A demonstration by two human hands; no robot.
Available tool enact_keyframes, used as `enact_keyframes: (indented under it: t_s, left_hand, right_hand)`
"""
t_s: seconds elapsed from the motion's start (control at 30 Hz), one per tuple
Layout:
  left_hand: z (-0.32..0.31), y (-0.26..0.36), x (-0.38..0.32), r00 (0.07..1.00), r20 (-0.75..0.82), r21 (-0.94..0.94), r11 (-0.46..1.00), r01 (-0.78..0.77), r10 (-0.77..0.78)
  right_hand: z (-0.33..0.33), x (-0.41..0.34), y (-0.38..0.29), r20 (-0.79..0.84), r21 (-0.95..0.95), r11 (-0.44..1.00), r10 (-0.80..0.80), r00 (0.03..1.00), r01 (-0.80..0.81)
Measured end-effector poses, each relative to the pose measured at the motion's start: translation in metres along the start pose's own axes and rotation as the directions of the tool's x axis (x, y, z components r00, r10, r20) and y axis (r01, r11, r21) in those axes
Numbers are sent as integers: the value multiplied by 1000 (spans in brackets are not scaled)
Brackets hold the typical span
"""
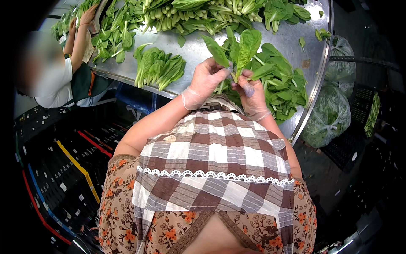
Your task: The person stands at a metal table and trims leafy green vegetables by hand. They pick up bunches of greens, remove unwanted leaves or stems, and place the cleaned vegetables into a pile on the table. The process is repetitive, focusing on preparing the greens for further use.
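My left hand (207, 76), in a clear thin glove, pinches the left side of a small leafy green plant (249, 44) near its base. My right hand (253, 93), gloved the same way, grips the plant's pale stem end. Its leaves point up and away from me. Beside and partly under my right hand spreads a loose heap of leafy greens (282, 82). Left of my left hand lies a neat bunch of greens (160, 68), stems towards me. Everything rests on a metal table (193, 50).
A large stack of greens (203, 14) covers the table's far side, with looser leaves (114, 41) at its left. Another person (76, 60) works at the left. Filled clear plastic bags (330, 114) stand beyond the right edge. Black crates (57, 171) are behind me at left.
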State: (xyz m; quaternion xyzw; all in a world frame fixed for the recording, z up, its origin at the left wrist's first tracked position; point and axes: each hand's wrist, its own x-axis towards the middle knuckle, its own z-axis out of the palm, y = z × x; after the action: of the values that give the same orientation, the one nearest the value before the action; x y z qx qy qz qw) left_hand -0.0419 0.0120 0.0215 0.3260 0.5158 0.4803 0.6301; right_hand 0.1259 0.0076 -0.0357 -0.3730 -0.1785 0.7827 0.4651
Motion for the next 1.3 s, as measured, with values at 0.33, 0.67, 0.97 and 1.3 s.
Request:
enact_keyframes:
  t_s: [0.33, 0.67, 0.97, 1.3]
  left_hand:
    - [-1, -1, 1, 1000, 13, -4, 1000, 4, -4]
    - [-4, -9, 3, 999, 41, 20, 1000, 5, -6]
    - [-2, -6, 4, 985, 122, -113, 985, 132, -119]
    - [-7, -17, 8, 972, 198, -155, 975, 160, -128]
  right_hand:
    - [1, -1, -1, 23, -10, 1000, 13, 1000, -13]
    - [7, -2, -6, 5, -47, 999, 8, 1000, -8]
    - [8, -2, -3, -11, -245, 956, -170, 985, 163]
    - [17, -8, -7, 127, -665, 646, -398, 909, 376]
